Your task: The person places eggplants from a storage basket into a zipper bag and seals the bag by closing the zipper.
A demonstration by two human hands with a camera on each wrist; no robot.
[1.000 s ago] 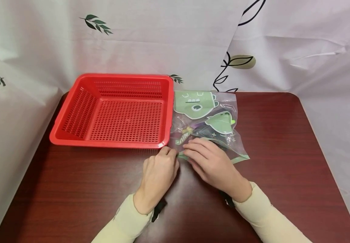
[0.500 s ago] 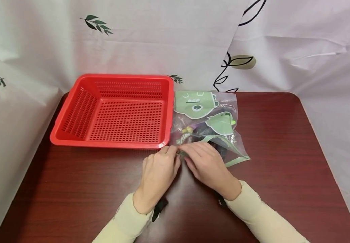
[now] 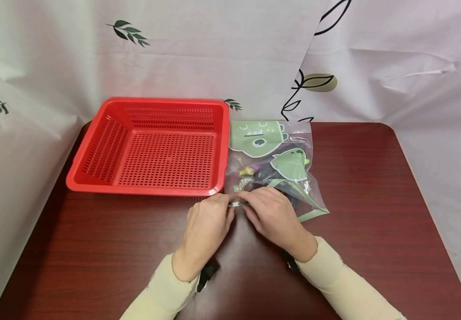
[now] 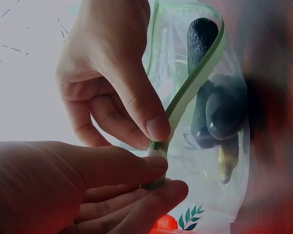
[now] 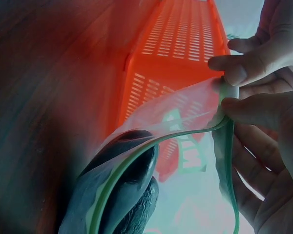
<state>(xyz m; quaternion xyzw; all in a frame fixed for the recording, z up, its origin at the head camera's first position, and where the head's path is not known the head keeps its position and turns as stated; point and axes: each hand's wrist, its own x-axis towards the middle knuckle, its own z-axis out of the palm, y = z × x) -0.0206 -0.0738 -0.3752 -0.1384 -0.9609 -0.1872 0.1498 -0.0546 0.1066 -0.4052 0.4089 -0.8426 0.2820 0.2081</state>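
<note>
A clear plastic zip bag [image 3: 256,142] with green cartoon prints lies on the table, its near edge raised. My left hand [image 3: 207,229] pinches the left end of the bag's green zip strip [image 4: 191,80] between thumb and fingers. Close beside it, my right hand [image 3: 274,218] pinches the same strip. A small white piece [image 3: 236,204] shows on the strip between the hands. To the right of them the mouth gapes. Inside the bag are a bumpy dark long item [image 4: 201,41], a smooth dark rounded item [image 4: 226,109] and a yellowish piece [image 4: 228,161].
A red perforated basket [image 3: 76,180] stands at the bag's left, touching or nearly touching it. The brown wooden table [image 3: 366,191] extends to the right and in front. A white curtain [image 3: 194,49] with leaf prints hangs behind and at the sides.
My right hand has moved left along the bag's edge, up against the left hand, and now pinches the strip. The bag's mouth on the right has lifted and gapes. My left hand barely moved.
</note>
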